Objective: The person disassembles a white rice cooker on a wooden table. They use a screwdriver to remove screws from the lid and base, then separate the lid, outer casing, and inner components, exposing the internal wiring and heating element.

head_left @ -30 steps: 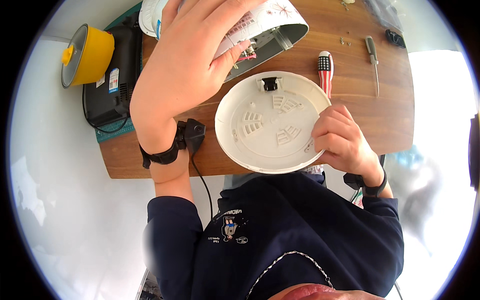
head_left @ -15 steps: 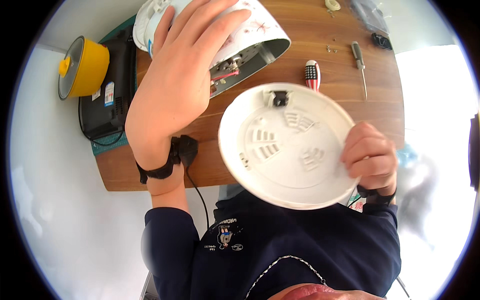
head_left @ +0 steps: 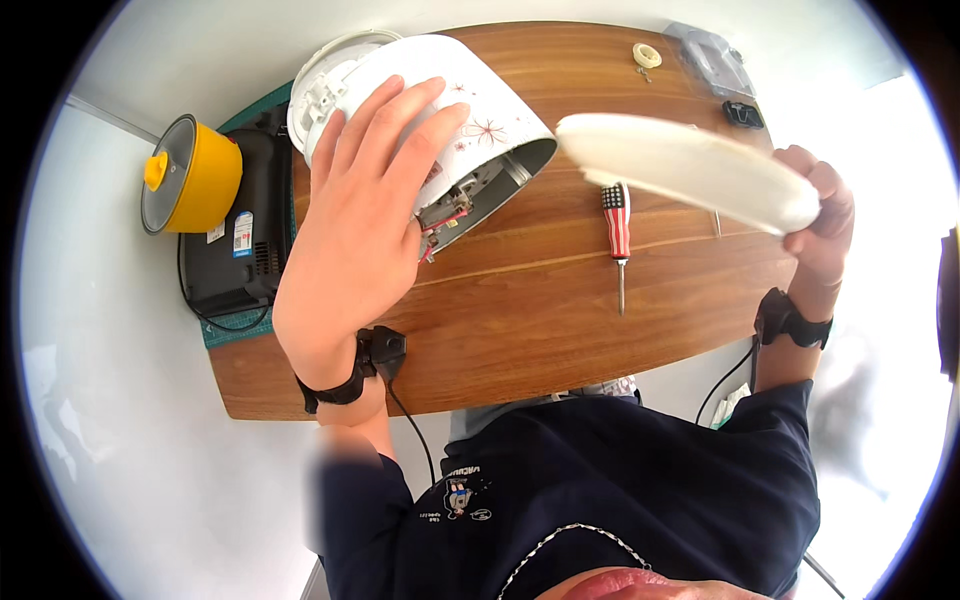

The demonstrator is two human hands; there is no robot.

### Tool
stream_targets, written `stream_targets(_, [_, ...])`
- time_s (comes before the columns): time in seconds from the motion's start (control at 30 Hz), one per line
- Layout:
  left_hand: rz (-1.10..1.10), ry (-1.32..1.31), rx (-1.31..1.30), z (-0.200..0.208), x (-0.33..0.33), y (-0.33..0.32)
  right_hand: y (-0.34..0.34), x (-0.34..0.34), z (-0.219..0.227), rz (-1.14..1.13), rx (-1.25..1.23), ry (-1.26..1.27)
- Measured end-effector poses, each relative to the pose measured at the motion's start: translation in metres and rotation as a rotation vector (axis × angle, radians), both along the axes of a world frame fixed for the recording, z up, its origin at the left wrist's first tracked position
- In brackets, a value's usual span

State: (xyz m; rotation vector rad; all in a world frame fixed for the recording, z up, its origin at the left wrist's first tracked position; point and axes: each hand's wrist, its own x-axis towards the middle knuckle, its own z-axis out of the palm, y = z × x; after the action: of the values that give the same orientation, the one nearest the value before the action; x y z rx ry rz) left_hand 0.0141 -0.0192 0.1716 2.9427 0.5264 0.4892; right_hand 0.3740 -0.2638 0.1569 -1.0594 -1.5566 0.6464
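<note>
On its side at the back left of the table lies a white appliance body (head_left: 492, 105) with a floral print, perhaps a small rice cooker. Its open underside faces me, showing wires and metal parts. My left hand (head_left: 350, 225) rests on it with fingers stretched out. At the right, my right hand (head_left: 830, 215) grips the rim of a round white plastic base cover (head_left: 690, 170), held in the air and seen nearly edge-on. Below the cover lies a screwdriver (head_left: 618, 225) with a striped, starred handle. A second screwdriver (head_left: 717, 224) is mostly hidden behind the cover.
A yellow lidded pot (head_left: 207, 172) stands on a black appliance (head_left: 222, 265) at the left, over a green mat (head_left: 222, 332). A tape roll (head_left: 647, 55), clear plastic packaging (head_left: 712, 62) and a small black object (head_left: 742, 114) lie at the back right of the wooden table (head_left: 500, 340).
My right hand has swung the cover up and away to the right, turning it from face-on to edge-on. This uncovers the striped screwdriver. My left hand stays on the appliance body.
</note>
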Motion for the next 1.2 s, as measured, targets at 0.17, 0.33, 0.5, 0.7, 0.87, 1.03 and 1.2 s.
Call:
stream_targets(0.17, [-0.011, 0.000, -0.030, 0.000, 0.001, 0.002, 0.020, 0.013, 0.008, -0.288, -0.095, -0.166])
stream_targets(0.33, [0.034, -0.007, -0.025, 0.001, -0.007, -0.001, 0.127, -0.021, -0.040, -0.392, -0.092, -0.693])
stream_targets(0.5, [0.015, -0.022, -0.019, 0.001, 0.002, -0.003, 0.175, -0.007, -0.107, -0.324, -0.106, -0.772])
stream_targets(0.7, [0.014, -0.021, -0.034, 0.003, 0.000, -0.001, 0.203, 0.002, -0.141, -0.255, -0.169, -0.884])
stream_targets(0.87, [0.018, -0.035, -0.033, 0.002, 0.001, -0.003, 0.207, 0.001, -0.143, -0.242, -0.168, -0.899])
stream_targets(1.03, [0.021, -0.034, -0.009, 0.001, 0.001, -0.004, 0.211, 0.007, -0.139, -0.252, -0.348, -0.814])
stream_targets(1.2, [-0.014, -0.054, 0.001, -0.002, 0.001, 0.002, 0.196, -0.007, -0.116, -0.366, -0.182, -0.639])
